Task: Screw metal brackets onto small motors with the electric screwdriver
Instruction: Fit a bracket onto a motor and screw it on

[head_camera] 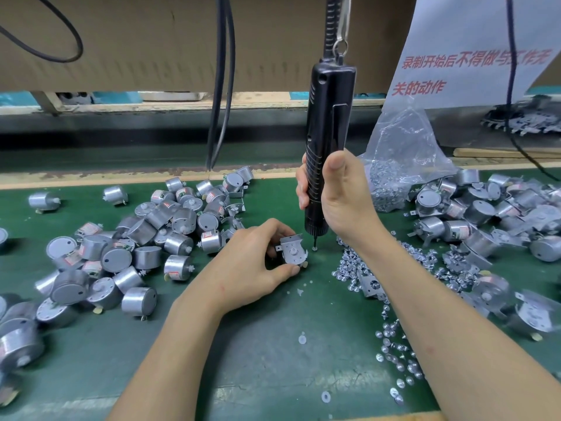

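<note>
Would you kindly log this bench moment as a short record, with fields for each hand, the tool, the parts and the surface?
left hand: grips a motor with bracket, low on the mat
right hand: grips the screwdriver, upright
bit: tip at a screw, beside the held motor, not on it
left pile: bare motors
right pile: bracketed motors
loose screws: strewn along the right forearm
bag: clear, behind the right hand

Brushed-metal motors [179,221] with dull grey end caps; glossy black plastic screwdriver [328,123]; shiny steel screws [391,338]; matt green surface [258,344]; crinkled clear plastic bag [403,147].
</note>
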Available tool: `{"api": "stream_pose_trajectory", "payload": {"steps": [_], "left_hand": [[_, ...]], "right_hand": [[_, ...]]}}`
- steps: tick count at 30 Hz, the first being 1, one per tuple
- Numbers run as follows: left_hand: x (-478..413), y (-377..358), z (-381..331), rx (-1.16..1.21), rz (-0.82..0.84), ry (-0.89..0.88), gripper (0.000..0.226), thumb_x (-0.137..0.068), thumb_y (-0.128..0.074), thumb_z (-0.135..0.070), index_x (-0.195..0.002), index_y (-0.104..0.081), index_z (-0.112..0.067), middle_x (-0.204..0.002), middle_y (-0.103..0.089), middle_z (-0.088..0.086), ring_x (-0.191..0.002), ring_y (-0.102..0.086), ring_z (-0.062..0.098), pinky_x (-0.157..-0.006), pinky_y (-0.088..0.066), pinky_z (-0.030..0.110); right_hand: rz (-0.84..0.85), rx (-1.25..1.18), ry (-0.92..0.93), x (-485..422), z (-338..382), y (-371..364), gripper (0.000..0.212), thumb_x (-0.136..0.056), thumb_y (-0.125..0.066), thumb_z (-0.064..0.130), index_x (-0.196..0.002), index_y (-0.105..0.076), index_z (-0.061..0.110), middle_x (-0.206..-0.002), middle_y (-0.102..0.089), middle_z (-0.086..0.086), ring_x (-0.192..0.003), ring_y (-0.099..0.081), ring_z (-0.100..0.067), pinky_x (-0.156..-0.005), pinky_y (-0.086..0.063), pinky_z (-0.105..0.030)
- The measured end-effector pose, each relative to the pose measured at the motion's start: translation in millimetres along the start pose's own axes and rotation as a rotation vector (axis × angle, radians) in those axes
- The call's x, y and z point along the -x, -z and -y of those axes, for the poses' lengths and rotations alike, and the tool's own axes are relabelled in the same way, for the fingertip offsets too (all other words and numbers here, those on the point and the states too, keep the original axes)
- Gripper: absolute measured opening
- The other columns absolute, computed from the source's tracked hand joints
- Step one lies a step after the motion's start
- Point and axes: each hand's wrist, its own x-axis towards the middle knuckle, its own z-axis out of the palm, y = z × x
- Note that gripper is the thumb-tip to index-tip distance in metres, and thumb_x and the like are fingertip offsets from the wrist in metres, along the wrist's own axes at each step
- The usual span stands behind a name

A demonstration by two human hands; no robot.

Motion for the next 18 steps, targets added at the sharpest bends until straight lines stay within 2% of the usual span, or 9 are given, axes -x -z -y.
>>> {"api": "stream_pose_trajectory", "payload": {"steps": [12,16,18], "left_hand": [[1,1,0,0.020,0.018,0.000,0.039,-0.082,-0.075,-0.038,-0.116,-0.057,-0.037,-0.098,-0.061,-0.023,-0.091,-0.055,0.001,-0.078,-0.042,0.013],[1,1,0,0.019,0.013,-0.010,0.039,-0.082,-0.076,-0.037,-0.116,-0.058,-0.036,-0.098,-0.062,-0.022,-0.090,-0.056,0.002,-0.079,-0.044,0.017],[1,1,0,0.020,0.005,-0.019,0.038,-0.082,-0.076,-0.037,-0.115,-0.059,-0.035,-0.096,-0.062,-0.021,-0.089,-0.056,0.002,-0.078,-0.044,0.018]], "right_hand": [[-0.007,-0.005,0.014,4,7,-2,0.093,-0.060,-0.057,0.091,-0.093,-0.048,0.005,-0.059,-0.055,0.005,-0.047,-0.049,-0.015,-0.049,-0.045,-0.028],[-0.017,-0.016,0.052,6,19,-5,0.100,-0.059,-0.055,0.093,-0.099,-0.049,0.002,-0.059,-0.054,0.004,-0.047,-0.048,-0.017,-0.049,-0.044,-0.029],[-0.023,-0.032,0.089,6,26,-7,0.097,-0.061,-0.051,0.093,-0.095,-0.050,0.002,-0.059,-0.053,0.002,-0.046,-0.048,-0.019,-0.050,-0.044,-0.031]]}}
